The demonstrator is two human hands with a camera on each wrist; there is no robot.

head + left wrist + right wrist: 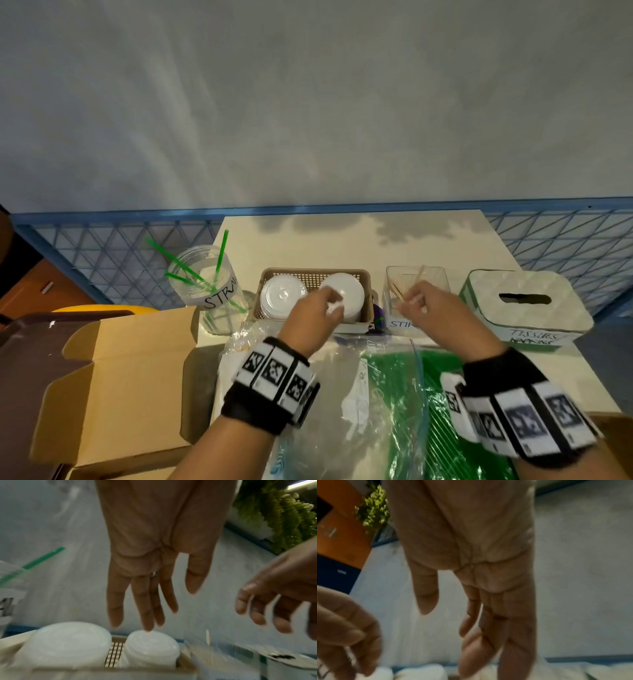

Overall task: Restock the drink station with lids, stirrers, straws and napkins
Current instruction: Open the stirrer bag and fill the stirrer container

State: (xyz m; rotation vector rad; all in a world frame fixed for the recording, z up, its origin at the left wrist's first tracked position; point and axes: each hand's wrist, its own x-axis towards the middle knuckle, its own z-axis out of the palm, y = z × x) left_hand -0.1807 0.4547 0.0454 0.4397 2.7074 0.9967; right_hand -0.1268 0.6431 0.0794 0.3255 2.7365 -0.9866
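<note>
From the head view, the left hand (317, 313) reaches over the basket (367, 301) of white lids (346, 296) midway along the tabletop (342, 240), while the right hand (428, 308) hovers above the clear stirrer box (435, 281) beside it. The left wrist view shows that hand's fingers (144, 612) straight and holding nothing, one tip just above the right-hand lid stack (150, 650). The right wrist view, blurred, shows the right hand's fingers (513, 635) extended and empty.
</note>
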